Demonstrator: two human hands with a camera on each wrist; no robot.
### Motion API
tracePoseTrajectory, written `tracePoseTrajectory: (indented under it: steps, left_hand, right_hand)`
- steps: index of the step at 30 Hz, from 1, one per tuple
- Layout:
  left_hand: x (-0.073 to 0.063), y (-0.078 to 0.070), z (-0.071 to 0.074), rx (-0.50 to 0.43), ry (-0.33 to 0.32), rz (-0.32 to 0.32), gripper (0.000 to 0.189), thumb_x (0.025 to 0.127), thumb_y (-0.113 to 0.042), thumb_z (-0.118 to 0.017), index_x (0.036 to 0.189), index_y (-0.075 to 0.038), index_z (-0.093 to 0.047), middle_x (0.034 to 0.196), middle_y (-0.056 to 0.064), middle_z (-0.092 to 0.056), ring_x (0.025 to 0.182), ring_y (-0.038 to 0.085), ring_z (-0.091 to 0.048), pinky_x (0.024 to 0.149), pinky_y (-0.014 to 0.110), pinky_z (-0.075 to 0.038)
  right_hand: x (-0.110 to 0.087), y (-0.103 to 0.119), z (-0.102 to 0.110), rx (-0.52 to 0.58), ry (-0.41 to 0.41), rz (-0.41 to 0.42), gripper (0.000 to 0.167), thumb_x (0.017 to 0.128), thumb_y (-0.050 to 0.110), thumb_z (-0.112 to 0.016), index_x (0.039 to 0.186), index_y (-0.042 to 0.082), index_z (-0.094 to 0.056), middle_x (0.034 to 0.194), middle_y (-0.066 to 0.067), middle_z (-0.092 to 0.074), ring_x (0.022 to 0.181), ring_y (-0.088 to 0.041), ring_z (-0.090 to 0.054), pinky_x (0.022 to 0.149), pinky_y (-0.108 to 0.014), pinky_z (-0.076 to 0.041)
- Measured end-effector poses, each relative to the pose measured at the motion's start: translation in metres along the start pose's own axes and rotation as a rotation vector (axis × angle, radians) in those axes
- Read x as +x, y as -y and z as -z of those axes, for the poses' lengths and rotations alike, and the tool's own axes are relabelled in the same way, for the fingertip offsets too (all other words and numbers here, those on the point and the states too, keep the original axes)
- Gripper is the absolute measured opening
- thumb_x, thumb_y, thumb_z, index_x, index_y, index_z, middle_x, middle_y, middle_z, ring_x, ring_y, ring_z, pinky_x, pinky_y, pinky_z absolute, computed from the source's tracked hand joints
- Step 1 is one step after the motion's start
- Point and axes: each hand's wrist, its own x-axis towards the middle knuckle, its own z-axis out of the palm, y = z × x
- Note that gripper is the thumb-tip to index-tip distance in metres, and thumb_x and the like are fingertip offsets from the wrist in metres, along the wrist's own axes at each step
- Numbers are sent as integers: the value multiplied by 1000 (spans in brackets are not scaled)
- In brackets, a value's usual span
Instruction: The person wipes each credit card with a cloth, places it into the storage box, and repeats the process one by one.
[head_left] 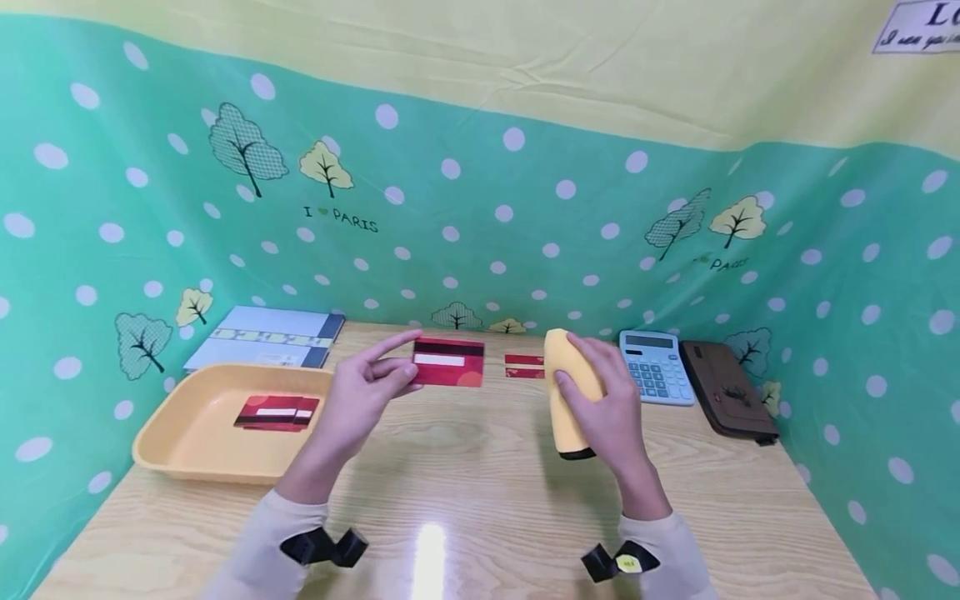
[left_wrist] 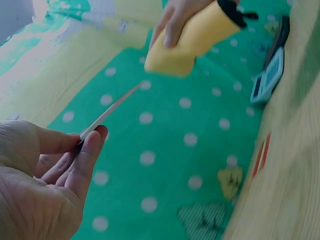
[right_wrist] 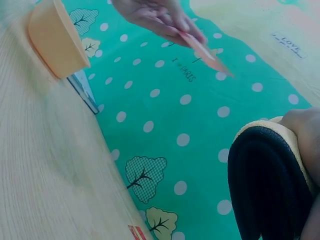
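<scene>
My left hand pinches a red bank card by its left edge, between thumb and fingers. The card's black stripe and white panel face the head camera; in the left wrist view the card appears nearly edge-on. Level with it on the right, my right hand grips a folded yellow soft pad with a dark end. From the right wrist view the pad's black inner side shows beneath a yellow fuzzy rim. A gap separates the pad from the card. Both are held above the table.
A peach plastic basket at left contains overlapping red cards. Behind it lies a blue notebook. Red-and-pale striped pieces lie mid-table. A blue calculator and a brown wallet sit at right. A patterned curtain encloses the table.
</scene>
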Motion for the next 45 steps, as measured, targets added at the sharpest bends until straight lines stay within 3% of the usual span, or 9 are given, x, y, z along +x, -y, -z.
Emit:
tracePoseTrajectory:
  steps: [7, 11, 18, 24, 30, 37, 39, 41, 45]
  left_hand:
    - [-14, -3, 50, 111, -58, -12, 50, 102, -9, -65, 150, -4, -52, 98, -8, -79, 91, 6, -77, 88, 25, -63]
    - [-23, -10, 73, 274, -92, 4, 51, 103, -19, -64, 153, -13, -51, 102, -14, -78, 92, 3, -77, 78, 16, -63]
    - [-39, -7, 120, 469, -168, 81, 55, 104, -33, -63, 156, -26, -47, 100, -28, -73, 93, -8, -72, 82, 9, -58]
    - [-47, 4, 158, 268, -169, 55, 54, 103, -18, -65, 155, -19, -49, 98, -20, -77, 86, -1, -76, 78, 10, -60]
    - [-51, 19, 180, 110, -169, 65, 54, 103, -9, -63, 155, -11, -48, 96, -14, -79, 84, 5, -78, 78, 16, -62]
    - [-48, 28, 193, 170, -189, 141, 54, 105, -7, -56, 157, -6, -41, 100, -22, -73, 86, 2, -77, 79, 19, -63]
    - [-45, 31, 194, 268, -183, 166, 53, 107, -8, -53, 158, -4, -39, 109, -12, -73, 89, -3, -74, 82, 20, -63]
    - [-43, 34, 195, 361, -174, 196, 53, 108, -11, -50, 159, -2, -36, 122, 10, -72, 93, -9, -69, 85, 21, -63]
    - [-41, 39, 201, 451, -158, 240, 54, 110, -16, -45, 160, -1, -30, 150, 46, -38, 95, -16, -62, 87, 20, -62]
  right_hand:
    - [2, 1, 3, 5, 5, -15, 53, 88, 10, -82, 137, 26, -68, 134, -5, -64, 99, -16, -58, 70, -21, -50]
    - [2, 1, 4, 10, 7, -15, 54, 87, 9, -83, 136, 26, -69, 134, -5, -64, 97, -16, -58, 70, -21, -51]
    - [0, -2, 0, 37, 21, -24, 56, 86, 9, -83, 137, 27, -68, 135, -3, -64, 99, -15, -60, 71, -21, -53]
    - [-1, -2, 0, 37, 29, -32, 55, 87, 10, -83, 137, 28, -68, 136, -2, -63, 99, -15, -59, 71, -21, -52]
    - [-1, -2, 1, 27, 35, -30, 55, 87, 11, -83, 137, 29, -68, 136, -2, -63, 100, -15, -58, 71, -22, -52]
    - [-2, -3, 1, 10, 40, -33, 55, 87, 12, -83, 137, 29, -67, 136, -2, -63, 100, -14, -58, 71, -23, -51]
    - [-2, -3, 2, 9, 35, -31, 55, 87, 12, -83, 137, 29, -68, 136, -2, -63, 99, -14, -58, 70, -23, -52]
    - [-2, -3, 2, 11, 34, -28, 55, 87, 12, -83, 137, 30, -68, 136, -2, -63, 99, -14, -58, 70, -23, -52]
    - [-1, -2, 3, 19, 41, -23, 54, 88, 13, -83, 137, 30, -68, 137, -2, -62, 99, -14, -59, 71, -23, -52]
